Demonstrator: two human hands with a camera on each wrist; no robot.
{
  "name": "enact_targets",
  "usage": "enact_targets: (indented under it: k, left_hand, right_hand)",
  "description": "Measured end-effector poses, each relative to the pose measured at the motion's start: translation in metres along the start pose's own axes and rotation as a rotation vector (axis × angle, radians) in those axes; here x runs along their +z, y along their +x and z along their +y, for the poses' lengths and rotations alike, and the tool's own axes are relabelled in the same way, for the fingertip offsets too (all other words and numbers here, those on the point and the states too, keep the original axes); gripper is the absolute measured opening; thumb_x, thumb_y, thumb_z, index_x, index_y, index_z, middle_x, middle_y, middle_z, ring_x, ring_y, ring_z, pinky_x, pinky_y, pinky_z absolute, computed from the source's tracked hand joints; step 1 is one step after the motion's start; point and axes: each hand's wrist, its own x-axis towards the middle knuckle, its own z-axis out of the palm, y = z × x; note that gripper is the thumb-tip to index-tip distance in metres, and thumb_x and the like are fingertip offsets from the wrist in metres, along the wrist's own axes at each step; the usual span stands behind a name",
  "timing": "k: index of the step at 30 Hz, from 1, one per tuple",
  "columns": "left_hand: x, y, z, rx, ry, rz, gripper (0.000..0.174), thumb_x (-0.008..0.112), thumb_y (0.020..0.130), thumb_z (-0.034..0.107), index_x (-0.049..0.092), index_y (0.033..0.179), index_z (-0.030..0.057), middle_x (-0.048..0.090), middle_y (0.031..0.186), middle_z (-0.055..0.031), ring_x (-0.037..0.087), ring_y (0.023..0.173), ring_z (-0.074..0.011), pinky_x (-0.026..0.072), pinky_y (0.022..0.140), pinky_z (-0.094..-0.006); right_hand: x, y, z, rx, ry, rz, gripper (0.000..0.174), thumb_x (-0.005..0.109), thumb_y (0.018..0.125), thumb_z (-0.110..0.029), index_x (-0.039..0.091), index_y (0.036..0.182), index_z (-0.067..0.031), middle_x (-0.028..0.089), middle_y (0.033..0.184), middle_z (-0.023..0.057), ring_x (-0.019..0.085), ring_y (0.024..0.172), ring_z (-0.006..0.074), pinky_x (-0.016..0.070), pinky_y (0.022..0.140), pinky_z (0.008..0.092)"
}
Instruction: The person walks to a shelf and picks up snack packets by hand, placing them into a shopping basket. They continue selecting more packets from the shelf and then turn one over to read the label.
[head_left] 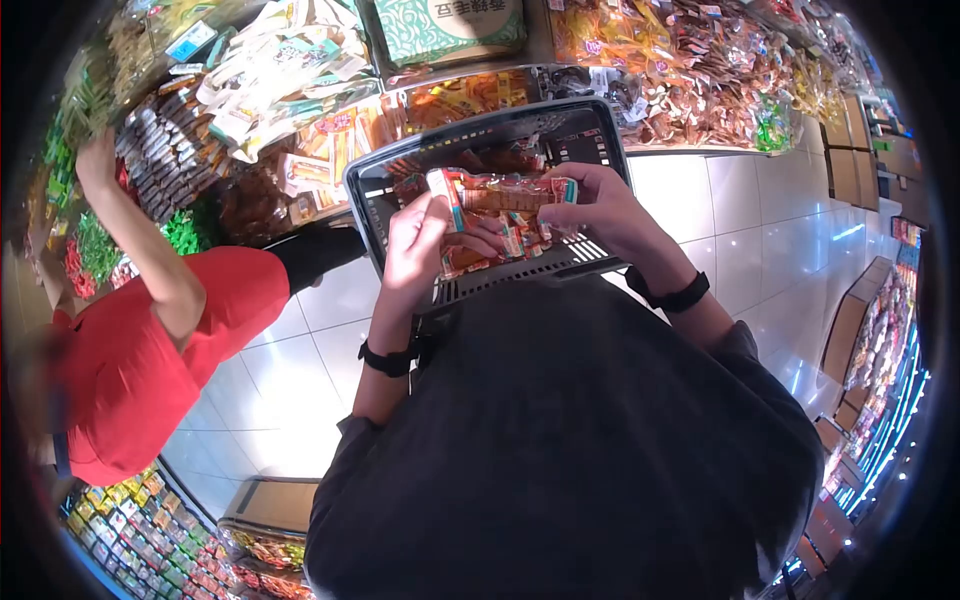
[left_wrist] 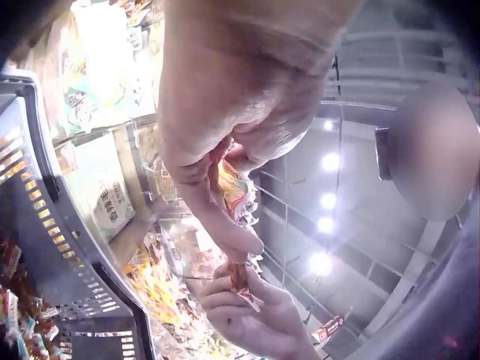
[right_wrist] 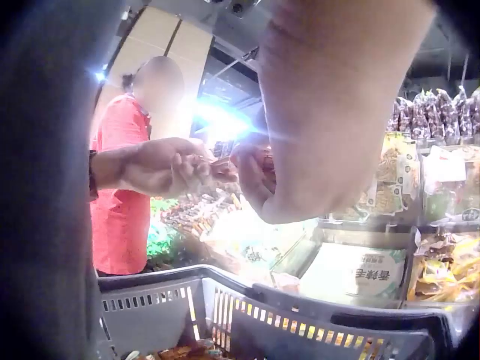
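Note:
A red, see-through snack packet (head_left: pixel 508 193) with brown food inside is stretched level between both hands in the head view. My left hand (head_left: pixel 412 238) grips its left end. At the other end, the thumb and fingers of my right hand (head_left: pixel 607 212) pinch the wrapper. Directly below is a dark grey shopping basket (head_left: pixel 366 215) with slotted walls. Several similar red packets (head_left: pixel 525 240) lie in it, partly hidden by the hands and the held one. Seen from the left wrist, most of the held packet is covered by my fingers.
Bins of wrapped snacks (head_left: pixel 690 80) line the far side, with a green patterned box (head_left: pixel 450 28) among them. On the left a person in a red shirt (head_left: pixel 150 350) reaches over the goods. Tiled floor (head_left: pixel 770 225) extends to the right, beside cardboard-fronted displays (head_left: pixel 855 310).

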Motion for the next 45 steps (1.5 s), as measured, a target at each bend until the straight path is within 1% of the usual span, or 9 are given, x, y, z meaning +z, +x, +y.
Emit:
enact_targets:
  k: [6,17,22,25,32,36,39,41,45]
  left_hand:
    - [0.010,-0.006,0.001,0.075,0.383,0.158,0.034,0.051,0.105,0.021,0.060,0.119,-0.0088,0.071,0.098,-0.0181,0.072,0.081,-0.0218,0.0620,0.072,-0.0351]
    - [0.008,-0.016,0.035,0.025,0.212,0.024,0.025,0.055,0.103,0.014,0.060,0.115,-0.0066,0.070,0.082,-0.0170,0.070,0.061,-0.0221,0.0585,0.053,-0.0290]
    - [0.024,-0.008,0.058,0.234,0.509,0.070,0.020,0.060,0.100,0.011,0.067,0.087,-0.0025,0.060,0.063,-0.0015,0.050,0.042,-0.0049,0.0336,0.037,-0.0199]
    - [0.045,-0.007,0.088,0.181,0.383,-0.023,0.024,0.061,0.099,0.012,0.065,0.080,-0.0011,0.059,0.060,-0.0015,0.048,0.039,-0.0044,0.0297,0.035,-0.0208]
    - [0.058,-0.003,0.115,0.171,0.305,-0.161,0.035,0.060,0.099,0.013,0.056,0.066,0.0016,0.055,0.051,-0.0036,0.043,0.031,-0.0063,0.0239,0.028,-0.0228]
    - [0.048,-0.007,0.120,0.221,0.263,-0.197,0.028,0.058,0.101,0.018,0.063,0.082,-0.0022,0.063,0.058,-0.0066,0.054,0.038,-0.0079,0.0335,0.031,-0.0204]
    - [0.044,-0.023,0.109,0.272,0.182,-0.040,0.020,0.053,0.103,0.009,0.061,0.103,-0.0093,0.068,0.075,-0.0137,0.069,0.057,-0.0214,0.0549,0.044,-0.0279]
    - [0.035,-0.033,0.093,0.297,0.272,-0.146,0.016,0.052,0.101,0.003,0.059,0.106,-0.0103,0.070,0.081,-0.0166,0.072,0.067,-0.0262,0.0618,0.056,-0.0337]
    - [0.041,-0.046,0.068,0.323,0.644,-0.193,0.011,0.064,0.088,-0.005,0.063,0.098,-0.0012,0.068,0.080,-0.0021,0.063,0.074,-0.0061,0.0479,0.067,-0.0219]
  right_hand:
    - [0.011,-0.009,-0.009,-0.102,-0.182,0.062,0.031,0.075,0.086,-0.002,0.062,0.115,-0.0006,0.069,0.096,0.0047,0.067,0.084,0.0110,0.0542,0.074,0.0259]
    - [0.014,-0.025,-0.004,-0.004,0.023,-0.152,0.030,0.076,0.085,-0.002,0.061,0.110,0.0020,0.071,0.096,0.0112,0.072,0.089,0.0196,0.0573,0.080,0.0298]
    - [0.046,-0.046,-0.023,-0.137,-0.190,-0.294,0.029,0.081,0.078,0.001,0.059,0.097,-0.0003,0.071,0.094,0.0101,0.072,0.088,0.0176,0.0567,0.082,0.0295]
    - [0.058,-0.057,-0.032,-0.137,-0.287,-0.334,0.032,0.085,0.079,-0.008,0.061,0.100,-0.0042,0.065,0.097,0.0000,0.065,0.092,0.0079,0.0504,0.083,0.0230]
    - [0.083,-0.072,-0.052,-0.115,-0.099,-0.430,0.035,0.082,0.080,-0.004,0.062,0.108,-0.0019,0.068,0.099,0.0025,0.064,0.093,0.0084,0.0505,0.083,0.0254]
    - [0.074,-0.070,-0.045,-0.243,-0.033,-0.369,0.034,0.083,0.079,-0.005,0.063,0.106,-0.0024,0.068,0.095,0.0039,0.065,0.089,0.0083,0.0510,0.080,0.0258]
    - [0.055,-0.070,-0.058,-0.324,0.023,-0.050,0.020,0.076,0.085,-0.005,0.064,0.100,-0.0021,0.066,0.084,0.0028,0.062,0.075,0.0089,0.0496,0.068,0.0248]
    - [0.050,-0.065,-0.067,-0.434,0.035,0.088,0.012,0.071,0.090,-0.006,0.065,0.098,-0.0015,0.065,0.082,0.0019,0.060,0.071,0.0091,0.0490,0.066,0.0250]
    - [0.044,-0.058,-0.085,-0.540,-0.060,0.099,0.013,0.073,0.091,-0.012,0.068,0.092,0.0000,0.064,0.074,0.0023,0.059,0.066,0.0080,0.0472,0.061,0.0237]
